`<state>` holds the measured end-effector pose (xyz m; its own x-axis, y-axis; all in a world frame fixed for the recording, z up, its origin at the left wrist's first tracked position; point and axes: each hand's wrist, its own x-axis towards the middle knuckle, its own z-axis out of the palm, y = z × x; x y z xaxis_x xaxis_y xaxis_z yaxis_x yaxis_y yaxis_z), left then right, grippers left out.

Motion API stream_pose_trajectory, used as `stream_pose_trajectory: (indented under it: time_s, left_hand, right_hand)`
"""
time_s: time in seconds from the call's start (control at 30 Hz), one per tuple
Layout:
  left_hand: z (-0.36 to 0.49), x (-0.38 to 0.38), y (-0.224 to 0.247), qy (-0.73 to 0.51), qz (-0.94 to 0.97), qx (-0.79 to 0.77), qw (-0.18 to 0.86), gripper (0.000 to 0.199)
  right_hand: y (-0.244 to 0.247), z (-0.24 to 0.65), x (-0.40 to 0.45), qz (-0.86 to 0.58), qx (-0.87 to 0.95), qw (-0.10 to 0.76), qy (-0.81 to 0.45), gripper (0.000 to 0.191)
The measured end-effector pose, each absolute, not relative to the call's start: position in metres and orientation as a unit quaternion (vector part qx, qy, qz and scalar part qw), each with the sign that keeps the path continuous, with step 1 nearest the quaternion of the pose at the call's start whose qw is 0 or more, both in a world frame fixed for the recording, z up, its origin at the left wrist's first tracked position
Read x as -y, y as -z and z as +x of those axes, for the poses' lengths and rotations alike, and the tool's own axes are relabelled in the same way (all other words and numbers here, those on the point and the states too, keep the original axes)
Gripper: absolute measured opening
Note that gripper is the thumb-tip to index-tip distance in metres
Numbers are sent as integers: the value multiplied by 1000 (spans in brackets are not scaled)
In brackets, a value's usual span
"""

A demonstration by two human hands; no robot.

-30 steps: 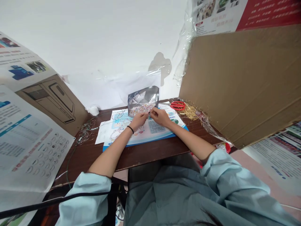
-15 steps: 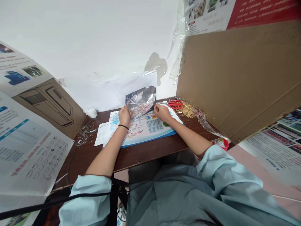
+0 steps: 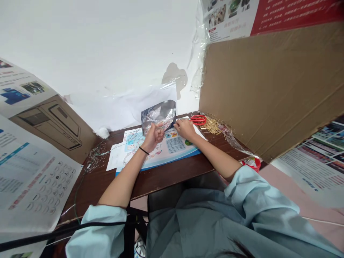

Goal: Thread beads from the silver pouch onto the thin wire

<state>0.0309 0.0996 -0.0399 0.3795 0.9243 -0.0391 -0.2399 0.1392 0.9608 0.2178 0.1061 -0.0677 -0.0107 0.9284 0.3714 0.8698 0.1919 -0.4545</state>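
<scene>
Foil pouch [image 3: 158,114] stands pinched at its lower edge by our curled left hand [image 3: 152,137], above the printed sheet [image 3: 174,145]; our right hand [image 3: 185,129] lies palm down just beside it. A loosened pinch could tip it, spilling its contents toward the red-handled scissors [image 3: 198,120].

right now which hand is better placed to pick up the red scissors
Probably the right hand: it lies closest to the red scissors, while the left hand is holding the foil bag.

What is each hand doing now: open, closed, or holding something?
Left hand: closed, holding the silver foil bag.
Right hand: half open, fingertips at the bag's edge; grip cannot be told.
</scene>
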Motion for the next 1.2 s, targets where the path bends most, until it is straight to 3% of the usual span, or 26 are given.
stream_pose_trajectory:
  time_s: [0.13,0.2,0.27,0.63,0.83,1.03,1.2]
  left_hand:
    - [36,-94,43,-416,504,-333,679,62]
    - [37,-93,46,-406,516,-336,676,65]
    - [37,-94,50,-400,526,-339,670,66]
    - [35,-100,61,-364,543,-353,670,70]
    - [32,-109,67,-363,557,-354,658,61]
    - [6,-136,63,-572,571,-422,412,28]
    - [-6,-142,71,-443,722,-486,213,19]
  right_hand:
    - [75,202,-107,-440,679,458,-370,43]
    - [80,195,-106,-382,607,473,-511,52]
    - [84,192,-104,-355,566,473,-574,56]
    - [87,196,-103,-408,605,518,-446,39]
    - [85,192,-104,-380,518,550,-533,30]
    - [60,214,-105,-279,384,577,-664,19]
    - [54,228,-106,-259,373,577,-679,21]
